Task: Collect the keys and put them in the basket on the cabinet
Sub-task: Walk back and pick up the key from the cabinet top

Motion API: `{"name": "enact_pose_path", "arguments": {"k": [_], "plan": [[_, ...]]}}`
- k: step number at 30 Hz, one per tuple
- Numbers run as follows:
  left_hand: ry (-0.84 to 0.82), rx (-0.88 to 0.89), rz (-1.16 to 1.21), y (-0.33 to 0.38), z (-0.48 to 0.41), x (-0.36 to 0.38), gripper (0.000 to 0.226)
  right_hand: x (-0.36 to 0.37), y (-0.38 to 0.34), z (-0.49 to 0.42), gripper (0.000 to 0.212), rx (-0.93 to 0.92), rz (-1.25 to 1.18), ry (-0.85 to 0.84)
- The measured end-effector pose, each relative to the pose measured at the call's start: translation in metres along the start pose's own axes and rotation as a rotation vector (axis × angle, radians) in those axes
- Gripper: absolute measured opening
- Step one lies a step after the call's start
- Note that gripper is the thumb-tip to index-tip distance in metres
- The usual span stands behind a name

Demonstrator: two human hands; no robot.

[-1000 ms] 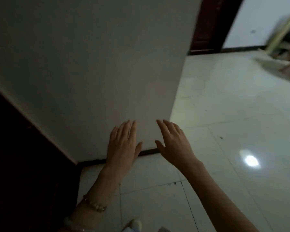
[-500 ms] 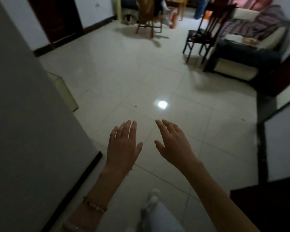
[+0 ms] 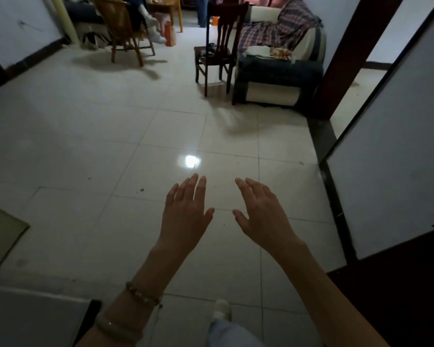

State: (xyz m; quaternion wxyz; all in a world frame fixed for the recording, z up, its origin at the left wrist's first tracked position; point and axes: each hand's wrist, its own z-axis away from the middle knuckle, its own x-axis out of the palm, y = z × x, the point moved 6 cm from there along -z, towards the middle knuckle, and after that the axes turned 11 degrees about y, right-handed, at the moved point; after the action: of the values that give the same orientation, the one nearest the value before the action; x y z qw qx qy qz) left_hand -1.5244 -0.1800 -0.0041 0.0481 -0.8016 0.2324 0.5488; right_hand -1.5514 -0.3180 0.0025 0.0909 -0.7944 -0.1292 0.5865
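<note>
Currently both hands are held out in front of the body, above the tiled floor (image 3: 85, 136), and nothing is carried in them. The left hand (image 3: 186, 216) is seen with its fingers spread and loose, and the right hand (image 3: 263, 214) is spread in the same way, with the thumb apart from the fingers; no object is pinched or pressed by either. A beaded bracelet (image 3: 143, 295) is worn on the left wrist. No keys can be found in this view, and the basket and the cabinet are not seen either, so where they are cannot be told. Near the far edge of the floor a dark wooden chair (image 3: 218, 46) stands just beside a sofa (image 3: 281, 63) covered with a checked cloth, and some small dark things lie on the seat of the chair, but they are too small to be named. A lighter wooden chair (image 3: 122, 28) stands well apart from it, toward the far left corner. The step in hand is judged to be the search for the keys. It is done well if the head is turned slowly, so that every surface is looked over clearly, the chair seat and the sofa first. The hands should be kept free and relaxed until the keys are found.
</note>
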Motion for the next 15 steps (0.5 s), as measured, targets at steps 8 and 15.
{"name": "enact_pose_path", "arguments": {"k": [8, 15], "plan": [[-0.068, 0.125, 0.082, 0.039, -0.096, 0.061, 0.071, -0.002, 0.087, -0.065, 0.065, 0.145, 0.047, 0.032], [-0.087, 0.288, 0.149, 0.075, -0.200, 0.116, 0.070, -0.001, 0.166, -0.120, 0.064, 0.321, 0.089, 0.084]]}}
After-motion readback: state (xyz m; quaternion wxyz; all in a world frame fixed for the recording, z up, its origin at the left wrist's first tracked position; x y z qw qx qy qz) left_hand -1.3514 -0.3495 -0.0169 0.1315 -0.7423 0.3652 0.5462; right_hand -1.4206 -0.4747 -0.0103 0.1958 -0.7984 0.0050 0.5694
